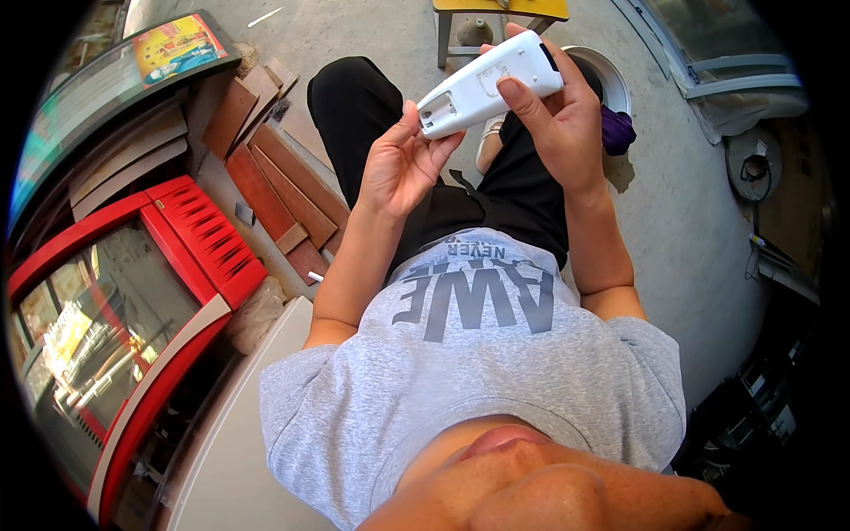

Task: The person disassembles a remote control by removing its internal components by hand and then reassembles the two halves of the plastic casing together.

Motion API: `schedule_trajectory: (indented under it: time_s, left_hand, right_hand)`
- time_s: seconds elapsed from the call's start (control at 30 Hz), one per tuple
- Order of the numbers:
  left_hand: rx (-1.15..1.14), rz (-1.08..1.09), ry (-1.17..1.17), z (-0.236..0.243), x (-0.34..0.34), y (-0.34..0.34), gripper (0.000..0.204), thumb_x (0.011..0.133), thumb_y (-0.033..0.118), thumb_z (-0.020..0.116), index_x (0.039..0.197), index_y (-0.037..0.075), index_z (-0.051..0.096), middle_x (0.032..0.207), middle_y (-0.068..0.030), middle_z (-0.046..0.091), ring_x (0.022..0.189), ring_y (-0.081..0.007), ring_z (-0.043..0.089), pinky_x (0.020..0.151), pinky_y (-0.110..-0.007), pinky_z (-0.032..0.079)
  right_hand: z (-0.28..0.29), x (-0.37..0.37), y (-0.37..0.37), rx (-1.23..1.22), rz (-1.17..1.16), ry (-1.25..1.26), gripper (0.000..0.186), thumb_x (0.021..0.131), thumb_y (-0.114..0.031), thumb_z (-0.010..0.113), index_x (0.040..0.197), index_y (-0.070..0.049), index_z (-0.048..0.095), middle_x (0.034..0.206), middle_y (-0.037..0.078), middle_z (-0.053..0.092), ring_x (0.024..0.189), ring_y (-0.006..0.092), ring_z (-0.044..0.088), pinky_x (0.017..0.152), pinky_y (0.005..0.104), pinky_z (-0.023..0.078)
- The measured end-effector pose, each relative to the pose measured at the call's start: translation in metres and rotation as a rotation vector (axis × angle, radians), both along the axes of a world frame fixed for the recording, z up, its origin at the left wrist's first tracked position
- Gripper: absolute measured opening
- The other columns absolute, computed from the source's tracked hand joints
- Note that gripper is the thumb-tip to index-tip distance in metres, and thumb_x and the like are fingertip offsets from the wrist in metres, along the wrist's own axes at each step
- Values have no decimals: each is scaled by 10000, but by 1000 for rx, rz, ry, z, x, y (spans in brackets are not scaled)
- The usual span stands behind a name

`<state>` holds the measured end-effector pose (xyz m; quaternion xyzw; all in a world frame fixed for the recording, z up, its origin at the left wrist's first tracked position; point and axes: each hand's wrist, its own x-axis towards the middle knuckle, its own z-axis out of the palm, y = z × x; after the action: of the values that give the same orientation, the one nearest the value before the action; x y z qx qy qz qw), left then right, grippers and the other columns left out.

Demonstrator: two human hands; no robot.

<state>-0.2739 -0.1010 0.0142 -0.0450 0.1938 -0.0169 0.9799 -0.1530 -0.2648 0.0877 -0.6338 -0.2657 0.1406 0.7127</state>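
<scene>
A white remote control (487,85) is held up in both hands above my lap, its back turned toward me. A small recess (439,109), which looks like an uncovered battery compartment, shows at its narrower left end. My left hand (400,165) pinches that end between thumb and fingers. Around the wider, dark-tipped right end, my right hand (564,124) is closed, its thumb lying on the back face and its fingers mostly hidden behind. No loose cover or battery shows in either hand.
Reddish-brown boards (282,190) lie on the floor at left, near a red-framed glass cabinet (199,234). A yellow-topped stool (536,8) stands ahead. Beyond my right knee are a white basin (620,78) and purple cloth (617,131). A round grey object with a cable (754,168) sits far right.
</scene>
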Motion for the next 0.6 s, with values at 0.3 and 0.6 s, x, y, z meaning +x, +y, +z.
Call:
schedule_trajectory:
  time_s: [0.3,0.6]
  left_hand:
    - [-35,15,16,-3,-2,-3,457,1043,236,544,1318,-109,426,1298,-254,538,1259,-375,547,1115,-523,469]
    - [279,6,169,14,3,-9,409,1019,192,587,1317,-62,470,1232,-199,608,1191,-297,613,1071,-476,511]
  right_hand:
    - [-19,-1,3,13,12,139,480,920,-204,762,1268,49,550,1155,156,687,1073,178,664,957,318,526]
    - [-56,-17,9,-24,129,416,486,919,-151,743,1283,49,490,1180,149,662,1092,190,657,970,318,511]
